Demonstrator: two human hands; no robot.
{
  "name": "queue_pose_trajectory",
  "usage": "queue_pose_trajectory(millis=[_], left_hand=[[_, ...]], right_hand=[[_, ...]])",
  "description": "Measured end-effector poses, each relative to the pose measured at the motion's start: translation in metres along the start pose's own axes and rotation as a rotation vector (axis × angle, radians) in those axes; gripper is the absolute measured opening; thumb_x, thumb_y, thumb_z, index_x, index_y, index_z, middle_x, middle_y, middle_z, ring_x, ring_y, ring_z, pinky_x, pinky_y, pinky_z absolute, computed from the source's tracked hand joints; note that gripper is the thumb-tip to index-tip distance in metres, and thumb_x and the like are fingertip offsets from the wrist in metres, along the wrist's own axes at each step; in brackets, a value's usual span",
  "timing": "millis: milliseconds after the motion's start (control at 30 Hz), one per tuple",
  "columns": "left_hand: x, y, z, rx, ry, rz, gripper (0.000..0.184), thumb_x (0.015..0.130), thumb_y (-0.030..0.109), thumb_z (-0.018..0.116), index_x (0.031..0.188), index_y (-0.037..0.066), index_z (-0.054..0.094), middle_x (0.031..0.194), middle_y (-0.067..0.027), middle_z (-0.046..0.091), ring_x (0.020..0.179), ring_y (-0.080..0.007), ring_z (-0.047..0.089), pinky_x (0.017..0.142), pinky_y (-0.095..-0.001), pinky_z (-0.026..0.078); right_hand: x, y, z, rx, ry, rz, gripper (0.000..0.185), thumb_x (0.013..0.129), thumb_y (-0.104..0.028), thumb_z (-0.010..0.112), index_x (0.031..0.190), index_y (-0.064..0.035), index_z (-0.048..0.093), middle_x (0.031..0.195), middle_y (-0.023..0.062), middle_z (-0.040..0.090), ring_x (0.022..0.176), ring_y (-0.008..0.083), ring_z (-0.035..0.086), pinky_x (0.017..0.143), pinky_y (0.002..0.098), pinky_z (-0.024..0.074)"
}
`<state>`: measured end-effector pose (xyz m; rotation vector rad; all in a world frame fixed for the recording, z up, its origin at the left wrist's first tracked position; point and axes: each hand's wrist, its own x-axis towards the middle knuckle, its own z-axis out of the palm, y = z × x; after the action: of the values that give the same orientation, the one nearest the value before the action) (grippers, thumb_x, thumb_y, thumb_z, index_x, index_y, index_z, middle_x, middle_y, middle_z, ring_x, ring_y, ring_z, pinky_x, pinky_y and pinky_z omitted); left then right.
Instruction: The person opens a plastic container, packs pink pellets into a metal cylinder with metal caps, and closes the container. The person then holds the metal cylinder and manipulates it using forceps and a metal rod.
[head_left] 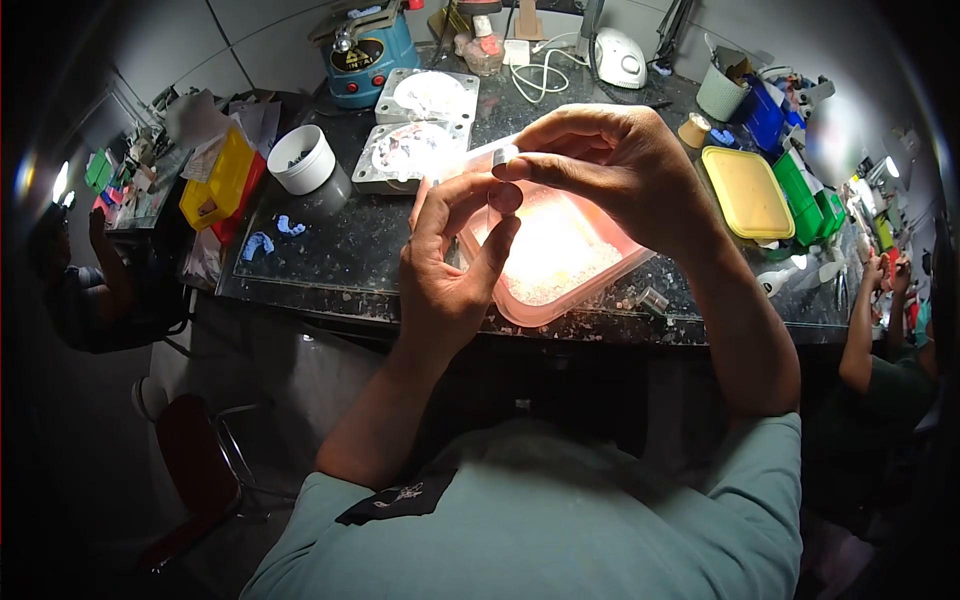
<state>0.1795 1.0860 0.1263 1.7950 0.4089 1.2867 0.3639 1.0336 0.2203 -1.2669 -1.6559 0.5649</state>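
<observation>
Above a pink plastic tub (540,312), both hands are raised close together under bright light. My left hand (445,265) pinches a small round piece with a dull reddish face (505,198) between thumb and fingers. Just above it, my right hand (625,170) grips a small pale, shiny cylinder (503,156) between thumb and fingertips. I cannot tell whether the two pieces touch. Whitish-pink granules (560,265) lie in the tub, partly washed out by glare. A small clear cylinder (652,301) lies on the black bench right of the tub.
Behind the tub sit two metal mould halves (405,158) and a blue machine (370,60). A white pot (301,160) and blue scraps (258,245) are at left. At right are a yellow lid (748,192) and green bins (805,200). Other people work on both sides.
</observation>
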Motion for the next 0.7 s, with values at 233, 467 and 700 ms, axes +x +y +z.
queue_pose_trajectory(millis=[233,467,700], left_hand=[[0.001,0.002,-0.001,0.011,-0.017,-0.025,0.034,0.093,0.003,0.070,0.124,0.001,0.058,0.117,-0.0115,0.066,0.117,-0.0180,0.063,0.100,-0.0323,0.049],[0.001,0.000,-0.001,-0.039,0.011,0.011,0.034,0.091,-0.002,0.068,0.123,0.001,0.058,0.123,-0.0120,0.066,0.121,-0.0197,0.061,0.108,-0.0351,0.043],[0.002,0.002,-0.002,0.061,-0.047,-0.004,0.035,0.091,0.002,0.070,0.124,0.001,0.059,0.121,-0.0113,0.066,0.118,-0.0176,0.062,0.104,-0.0333,0.044]], right_hand=[[0.001,0.003,0.000,0.033,0.002,0.006,0.023,0.091,-0.020,0.076,0.101,0.0004,0.075,0.091,0.0092,0.077,0.088,0.0135,0.073,0.083,0.0270,0.0577],[-0.007,0.006,-0.017,0.036,0.001,0.002,0.025,0.088,-0.020,0.079,0.105,-0.0011,0.075,0.093,0.0071,0.075,0.086,0.0116,0.070,0.076,0.0273,0.0572],[-0.024,0.006,-0.010,-0.738,0.163,-0.724,0.027,0.080,-0.017,0.082,0.105,-0.0095,0.073,0.096,0.0058,0.072,0.082,0.0232,0.072,0.072,0.0328,0.0589]])
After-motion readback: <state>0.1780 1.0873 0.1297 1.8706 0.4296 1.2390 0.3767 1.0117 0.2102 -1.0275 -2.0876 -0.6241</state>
